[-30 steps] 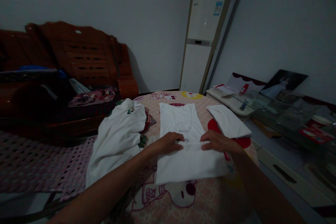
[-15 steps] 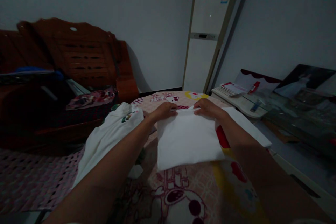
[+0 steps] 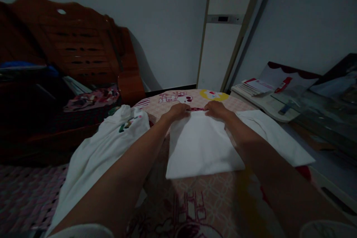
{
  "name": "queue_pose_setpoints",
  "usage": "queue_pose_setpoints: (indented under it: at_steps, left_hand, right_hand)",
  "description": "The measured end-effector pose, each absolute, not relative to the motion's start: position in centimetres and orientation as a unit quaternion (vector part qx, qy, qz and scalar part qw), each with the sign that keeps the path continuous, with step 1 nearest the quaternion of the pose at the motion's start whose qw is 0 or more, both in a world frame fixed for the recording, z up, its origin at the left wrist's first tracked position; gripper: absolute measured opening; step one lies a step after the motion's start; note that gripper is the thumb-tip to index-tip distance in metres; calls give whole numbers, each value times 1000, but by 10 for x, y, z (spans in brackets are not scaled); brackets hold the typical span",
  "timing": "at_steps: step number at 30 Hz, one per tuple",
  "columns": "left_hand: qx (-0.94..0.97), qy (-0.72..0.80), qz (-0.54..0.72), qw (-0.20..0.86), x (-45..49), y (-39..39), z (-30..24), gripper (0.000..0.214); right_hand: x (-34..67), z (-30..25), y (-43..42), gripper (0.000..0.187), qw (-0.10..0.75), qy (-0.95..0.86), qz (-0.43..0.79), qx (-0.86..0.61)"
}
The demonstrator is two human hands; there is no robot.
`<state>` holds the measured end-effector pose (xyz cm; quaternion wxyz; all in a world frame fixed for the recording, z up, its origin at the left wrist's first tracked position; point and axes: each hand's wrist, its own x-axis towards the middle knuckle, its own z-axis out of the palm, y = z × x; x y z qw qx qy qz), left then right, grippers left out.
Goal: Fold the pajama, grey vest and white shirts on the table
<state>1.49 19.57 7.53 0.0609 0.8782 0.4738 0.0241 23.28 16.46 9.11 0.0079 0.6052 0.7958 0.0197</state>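
A white garment (image 3: 200, 145) lies folded in a rectangle on a round table with a pink cartoon-print cover (image 3: 200, 200). My left hand (image 3: 178, 111) and my right hand (image 3: 216, 109) rest side by side on its far edge, fingers curled down and pinching the cloth. Both forearms stretch across the table over the garment's sides. To the right lies a second folded white cloth (image 3: 276, 137), partly under my right arm. A rumpled white garment with a small print (image 3: 111, 145) hangs over the table's left side.
A dark wooden bench (image 3: 75, 55) with clutter and a patterned cloth stands at the left. A tall white standing unit (image 3: 223, 41) is in the far corner. At the right, a low surface holds papers (image 3: 256, 85) and glass-covered items.
My hands carried the garment's near fold forward from the middle to the far edge, folding it in half. The camera has dipped and moved closer.
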Motion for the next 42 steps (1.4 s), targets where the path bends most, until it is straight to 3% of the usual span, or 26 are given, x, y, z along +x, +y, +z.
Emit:
queue_pose_setpoints:
  at_steps: [4,9,17,23,27,33,36,42]
  left_hand:
    - [859,510,44,14,20,182,58,37]
    - [870,471,140,-46,25,158,50,37]
    - [893,444,75,16,18,133,19,51]
    - [850,503,139,68,-8,123,30,59]
    - [791,579,185,75,-35,101,47,48]
    - [752,633,148,104,-58,58,61,22]
    - [751,621,150,165,-66,43,53,34]
    - [661,549,244,450,-70,22,38,41]
  right_hand:
    - [229,66,151,32,12,787,57,614]
    - [226,52,122,38,-48,767,114,629]
    - [232,21,94,52,-82,806,-45,584]
    - [246,27,58,43,-178,772,-40,608]
    - [263,37,25,30,-249,675,-61,692]
    - [280,54,-10,18,-227,583,-143,767]
    - [282,56,-23,27,-237,549,-241,764]
    - [291,45,-35,22,-285,525,-298,745]
